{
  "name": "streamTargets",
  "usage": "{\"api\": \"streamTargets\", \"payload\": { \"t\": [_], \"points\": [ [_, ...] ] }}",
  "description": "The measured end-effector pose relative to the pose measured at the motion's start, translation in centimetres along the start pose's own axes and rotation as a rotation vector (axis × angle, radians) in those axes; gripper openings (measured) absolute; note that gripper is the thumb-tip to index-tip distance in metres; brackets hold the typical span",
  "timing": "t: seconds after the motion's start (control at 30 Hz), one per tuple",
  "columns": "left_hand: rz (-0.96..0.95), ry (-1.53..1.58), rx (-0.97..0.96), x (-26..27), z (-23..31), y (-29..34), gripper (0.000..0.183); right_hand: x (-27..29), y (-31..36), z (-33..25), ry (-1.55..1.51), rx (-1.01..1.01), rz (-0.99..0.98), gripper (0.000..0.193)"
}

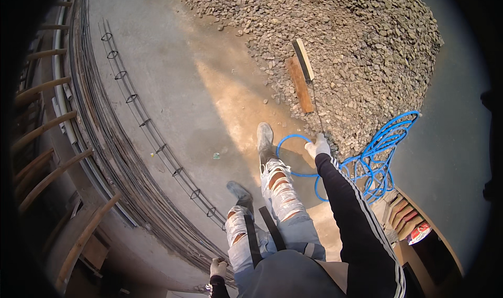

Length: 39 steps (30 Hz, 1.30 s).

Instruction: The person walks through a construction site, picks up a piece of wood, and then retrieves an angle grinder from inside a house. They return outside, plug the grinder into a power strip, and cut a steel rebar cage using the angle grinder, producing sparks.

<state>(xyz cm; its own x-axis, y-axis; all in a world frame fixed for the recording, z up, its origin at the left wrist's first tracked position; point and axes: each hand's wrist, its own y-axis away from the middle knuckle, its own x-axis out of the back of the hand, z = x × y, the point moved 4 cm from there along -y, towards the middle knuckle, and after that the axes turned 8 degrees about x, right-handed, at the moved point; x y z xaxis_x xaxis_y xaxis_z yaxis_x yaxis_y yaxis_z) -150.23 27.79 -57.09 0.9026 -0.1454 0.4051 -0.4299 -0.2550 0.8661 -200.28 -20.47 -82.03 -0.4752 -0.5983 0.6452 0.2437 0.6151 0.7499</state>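
Note:
My right hand [318, 145], in a pale glove, reaches forward with its fingers closed around a thin dark rod [317, 109]. The rod runs up from the hand toward two pieces lying on the gravel pile [361, 52]: a brown wooden board [299, 85] and a narrow strip with a cream edge [303, 59]. Low in the picture, my left hand [218, 267], also gloved, hangs beside my left thigh with its fingers curled; whether anything is inside it is hidden. Below the right hand and to its right lies a tangled blue hose [373, 162].
On the concrete floor [173, 83] to the left lies a long rebar cage [131, 98] with several stirrups, beside a bundle of steel bars [126, 177]. Wooden poles [47, 128] jut in at the far left. Stacked boards [403, 214] and a red-and-white bag [418, 233] are at the lower right.

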Motion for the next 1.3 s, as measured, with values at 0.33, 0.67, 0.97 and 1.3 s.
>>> {"api": "streamTargets", "payload": {
  "t": [0.33, 0.67, 0.97, 1.3],
  "points": [
    [-0.036, 0.456, 0.279, -5.6, -1.8, 5.1, 0.029, -4.2, -27.0, -4.4, 0.243, -0.081, 0.128, 0.084],
    [0.024, 0.532, 0.473, -8.0, -6.7, 6.9, 0.027, -6.2, -31.0, -6.4, 0.198, -0.167, 0.094, 0.076],
    [-0.044, 0.670, 0.281, -10.1, -1.2, 4.0, 0.018, -10.1, -19.5, -11.7, -0.372, -0.008, -0.126, 0.080],
    [-0.014, 0.712, -0.122, -11.5, -9.9, 0.8, 0.015, -10.9, 4.6, -16.9, -0.154, 0.453, -0.451, 0.067]
  ]
}}
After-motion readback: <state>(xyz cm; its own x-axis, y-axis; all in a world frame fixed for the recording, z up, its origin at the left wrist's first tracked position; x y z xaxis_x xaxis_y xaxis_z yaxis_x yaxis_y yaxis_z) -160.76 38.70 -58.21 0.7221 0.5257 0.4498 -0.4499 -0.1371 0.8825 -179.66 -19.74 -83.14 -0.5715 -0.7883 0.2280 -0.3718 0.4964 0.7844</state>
